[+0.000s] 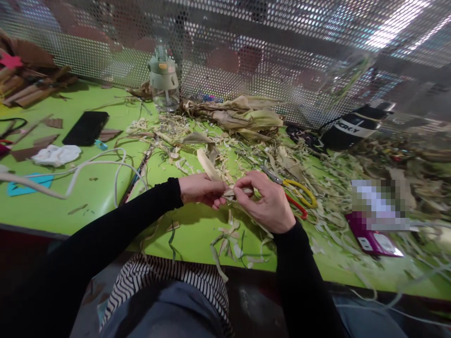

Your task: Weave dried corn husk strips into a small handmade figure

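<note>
Between my two hands is a pale strip of corn husk [207, 164], one end of it standing up above my left hand. My left hand [200, 188] pinches the husk from the left with its thumb and fingers. From the right, my right hand [265, 199] grips the same husk at its lower end, fingertips nearly meeting those of the left. Just behind the right hand lie scissors [299, 190] with yellow and red handles, partly covered by the hand. Cut husk strips [230, 239] lie on the green table [169, 211] below my hands.
A bundle of dry husks [243, 115] lies at the back, with a clear bottle [164, 80] beside it. To the left are a black phone [85, 128], a crumpled tissue [56, 155] and a white cable [95, 162]. A black bottle [355, 126] and a purple packet [375, 239] are on the right.
</note>
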Demonstrator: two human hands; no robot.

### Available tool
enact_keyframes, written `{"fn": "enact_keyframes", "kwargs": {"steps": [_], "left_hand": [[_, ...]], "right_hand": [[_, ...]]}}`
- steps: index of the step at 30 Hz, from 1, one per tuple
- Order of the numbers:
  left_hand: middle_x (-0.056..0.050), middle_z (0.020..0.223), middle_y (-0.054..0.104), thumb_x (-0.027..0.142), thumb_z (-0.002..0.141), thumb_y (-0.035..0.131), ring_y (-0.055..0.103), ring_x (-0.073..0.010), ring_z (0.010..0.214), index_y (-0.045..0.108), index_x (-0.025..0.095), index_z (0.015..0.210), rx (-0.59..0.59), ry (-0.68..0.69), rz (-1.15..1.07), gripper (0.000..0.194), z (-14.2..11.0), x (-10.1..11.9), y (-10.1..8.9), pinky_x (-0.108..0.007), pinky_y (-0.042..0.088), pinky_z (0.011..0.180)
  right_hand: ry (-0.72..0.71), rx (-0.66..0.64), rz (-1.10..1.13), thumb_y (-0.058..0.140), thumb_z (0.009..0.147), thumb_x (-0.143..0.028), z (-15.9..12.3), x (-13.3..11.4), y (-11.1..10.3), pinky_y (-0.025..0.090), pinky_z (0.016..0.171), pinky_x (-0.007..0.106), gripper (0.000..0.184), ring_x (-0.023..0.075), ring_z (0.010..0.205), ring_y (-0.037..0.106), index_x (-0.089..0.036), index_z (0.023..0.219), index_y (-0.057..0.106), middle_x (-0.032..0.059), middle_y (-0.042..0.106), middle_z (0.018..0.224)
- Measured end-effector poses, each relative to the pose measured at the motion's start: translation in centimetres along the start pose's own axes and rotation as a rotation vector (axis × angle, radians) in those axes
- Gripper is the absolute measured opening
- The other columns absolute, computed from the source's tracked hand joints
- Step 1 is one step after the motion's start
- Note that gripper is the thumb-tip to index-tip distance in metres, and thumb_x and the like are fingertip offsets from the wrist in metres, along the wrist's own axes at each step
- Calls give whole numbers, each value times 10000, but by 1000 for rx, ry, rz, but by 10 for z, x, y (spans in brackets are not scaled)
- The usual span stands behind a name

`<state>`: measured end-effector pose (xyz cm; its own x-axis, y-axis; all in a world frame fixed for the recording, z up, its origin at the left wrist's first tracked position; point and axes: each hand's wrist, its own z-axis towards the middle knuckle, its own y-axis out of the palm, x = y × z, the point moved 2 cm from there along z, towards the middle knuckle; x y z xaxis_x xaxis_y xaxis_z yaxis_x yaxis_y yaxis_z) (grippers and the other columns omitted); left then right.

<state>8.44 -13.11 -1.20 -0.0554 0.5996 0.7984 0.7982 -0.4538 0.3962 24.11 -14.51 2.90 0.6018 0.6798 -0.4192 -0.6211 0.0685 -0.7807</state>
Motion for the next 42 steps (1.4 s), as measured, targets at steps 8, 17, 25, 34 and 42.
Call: {"fn": "enact_keyframes", "kwargs": {"steps": [8, 17, 25, 34, 42], "left_hand": [[-32, 629, 651, 93, 760, 487, 580, -69, 527, 606, 91, 687, -58, -6, -62, 139, -2, 5, -1, -225, 513, 631], [-20, 739, 682, 22, 712, 620, 642, -78, 648, 630, 104, 816, -179, 148, 27, 132, 1, 2, 1, -281, 525, 775], [-28, 781, 681, 165, 775, 667, 638, -76, 692, 626, 102, 851, -102, 192, 93, 107, 4, 1, 1, -289, 514, 806], [-17, 785, 649, 88, 825, 551, 634, -87, 751, 598, 103, 843, -59, 260, 291, 53, 9, -4, 0, -297, 505, 821], [-30, 796, 654, 176, 840, 510, 579, -118, 692, 621, 128, 901, 85, 421, 928, 135, 10, -4, 3, -259, 468, 682]], "right_hand": [[-88, -70, 7, 562, 858, -292, -1, 6, -5, 462, 758, 323, 111, 174, 730, 590, -222, 874, 647, 31, 655, 745], [-56, -29, -9, 570, 814, -220, -4, 9, -7, 474, 731, 322, 70, 178, 728, 610, -225, 750, 599, 5, 610, 667], [-58, -43, -6, 576, 813, -216, -2, 11, -8, 451, 694, 309, 40, 163, 702, 583, -217, 779, 596, 11, 636, 712], [-50, -178, -38, 542, 817, -185, -1, 7, -6, 389, 673, 280, 92, 139, 640, 535, -189, 731, 575, 3, 615, 667], [30, -275, -187, 524, 801, -159, -1, 7, 4, 351, 669, 288, 115, 133, 577, 498, -174, 693, 560, 5, 599, 624]]}}
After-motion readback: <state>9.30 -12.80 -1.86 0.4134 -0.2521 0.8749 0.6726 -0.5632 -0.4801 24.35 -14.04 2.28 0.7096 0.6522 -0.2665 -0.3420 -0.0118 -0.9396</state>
